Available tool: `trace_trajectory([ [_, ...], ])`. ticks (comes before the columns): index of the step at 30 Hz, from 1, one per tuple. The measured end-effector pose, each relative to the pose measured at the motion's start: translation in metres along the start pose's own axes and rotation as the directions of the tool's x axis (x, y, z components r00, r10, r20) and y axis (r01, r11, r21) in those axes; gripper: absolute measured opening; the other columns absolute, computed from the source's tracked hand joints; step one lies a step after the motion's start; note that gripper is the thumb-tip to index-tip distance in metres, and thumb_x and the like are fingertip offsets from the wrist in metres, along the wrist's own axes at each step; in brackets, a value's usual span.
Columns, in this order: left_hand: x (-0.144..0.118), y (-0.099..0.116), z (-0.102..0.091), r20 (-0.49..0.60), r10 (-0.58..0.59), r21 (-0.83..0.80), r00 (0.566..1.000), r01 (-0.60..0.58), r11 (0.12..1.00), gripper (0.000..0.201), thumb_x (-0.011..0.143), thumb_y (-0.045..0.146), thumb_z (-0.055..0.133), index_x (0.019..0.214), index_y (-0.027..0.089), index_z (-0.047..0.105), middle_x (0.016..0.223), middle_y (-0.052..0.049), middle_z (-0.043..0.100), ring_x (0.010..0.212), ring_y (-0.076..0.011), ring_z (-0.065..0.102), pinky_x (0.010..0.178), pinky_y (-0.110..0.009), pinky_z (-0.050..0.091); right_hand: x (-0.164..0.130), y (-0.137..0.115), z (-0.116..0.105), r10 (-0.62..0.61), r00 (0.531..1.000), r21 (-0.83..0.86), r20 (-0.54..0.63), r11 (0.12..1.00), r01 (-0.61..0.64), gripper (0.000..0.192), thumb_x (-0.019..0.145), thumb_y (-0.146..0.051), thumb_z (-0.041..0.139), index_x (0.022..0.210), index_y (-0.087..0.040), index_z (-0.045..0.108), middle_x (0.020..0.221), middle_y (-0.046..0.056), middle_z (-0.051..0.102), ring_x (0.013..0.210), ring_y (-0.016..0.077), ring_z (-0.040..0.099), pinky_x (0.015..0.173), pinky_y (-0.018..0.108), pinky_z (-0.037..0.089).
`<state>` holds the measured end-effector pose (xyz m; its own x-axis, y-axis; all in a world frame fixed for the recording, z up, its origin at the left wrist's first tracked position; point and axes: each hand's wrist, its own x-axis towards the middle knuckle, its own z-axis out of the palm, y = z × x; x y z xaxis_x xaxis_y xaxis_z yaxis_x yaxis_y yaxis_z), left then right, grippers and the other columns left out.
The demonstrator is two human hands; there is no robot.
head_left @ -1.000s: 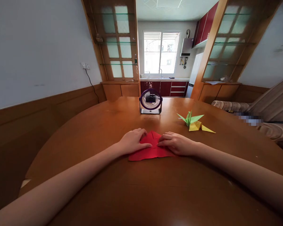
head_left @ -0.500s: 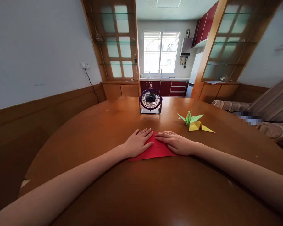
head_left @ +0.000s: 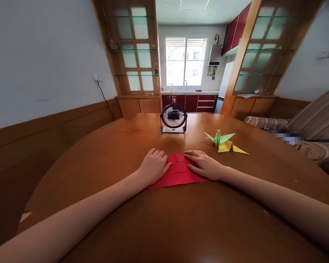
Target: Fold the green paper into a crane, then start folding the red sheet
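Note:
A red sheet of paper [head_left: 178, 175], folded into a triangle with its tip pointing away from me, lies flat on the table in front of me. Crease lines run across it and down from near its tip. My left hand [head_left: 154, 167] rests over its left edge, fingers slightly bent and thumb apart on the paper. On the opposite slanted edge lies my right hand [head_left: 205, 165], its fingers stretched out and its thumb on the red surface. Neither hand grasps the paper. The fingers partly cover both side edges.
A purple desk fan [head_left: 173, 117] stands beyond the paper on the round wooden table [head_left: 175, 226]. To the right sit a green paper crane [head_left: 218, 138] and a yellow folded paper figure [head_left: 232, 147], close together. A striped sofa [head_left: 315, 124] is at the far right.
Both hands have moved apart, the left outward to the left and the right slightly to the right, uncovering the triangle's tip and its creases. The view has shifted slightly.

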<state>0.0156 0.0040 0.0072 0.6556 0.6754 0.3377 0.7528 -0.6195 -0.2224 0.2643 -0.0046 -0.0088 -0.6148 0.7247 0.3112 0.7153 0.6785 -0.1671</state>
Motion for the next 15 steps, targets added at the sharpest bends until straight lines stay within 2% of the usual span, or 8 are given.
trace_trajectory([
  [5, -0.0024, -0.0018, 0.0016, 0.011, 0.054, -0.026, 0.998, -0.054, 0.998, 0.052, 0.094, 0.054, 0.04, 0.101, 0.009, 0.067, 0.1, -0.016, 0.066, 0.097, -0.0287, 0.06, 0.097, -0.044, 0.038, 0.0001, -0.0002, -0.0006, -0.005, 1.0, 0.012, 0.021, 1.0, 0.004, 0.049, 0.097, -0.037, 0.042, 0.137, -0.009, 0.049, 0.139, 0.019, 0.049, 0.127, 0.0303, 0.047, 0.108, 0.05, 0.036],
  [9, -0.0028, -0.003, 0.0048, 0.003, 0.062, -0.166, 0.998, -0.061, 0.984, 0.046, 0.094, 0.049, 0.044, 0.108, 0.01, 0.065, 0.109, -0.015, 0.065, 0.104, -0.0282, 0.059, 0.101, -0.044, 0.038, -0.0003, 0.0006, 0.0, -0.016, 1.0, 0.035, -0.01, 0.999, 0.016, 0.047, 0.097, -0.036, 0.044, 0.136, -0.013, 0.05, 0.137, 0.018, 0.051, 0.127, 0.03, 0.048, 0.108, 0.051, 0.037],
  [15, -0.0019, 0.0029, 0.0028, 0.02, -0.034, -0.307, 0.999, 0.039, 0.951, 0.036, 0.091, 0.039, 0.053, 0.114, 0.013, 0.062, 0.117, -0.013, 0.064, 0.112, -0.0271, 0.057, 0.103, -0.044, 0.039, -0.0003, 0.0004, 0.0, -0.021, 1.0, 0.039, -0.019, 0.999, 0.022, 0.045, 0.097, -0.035, 0.044, 0.135, -0.014, 0.051, 0.137, 0.018, 0.051, 0.125, 0.03, 0.049, 0.107, 0.051, 0.038],
])
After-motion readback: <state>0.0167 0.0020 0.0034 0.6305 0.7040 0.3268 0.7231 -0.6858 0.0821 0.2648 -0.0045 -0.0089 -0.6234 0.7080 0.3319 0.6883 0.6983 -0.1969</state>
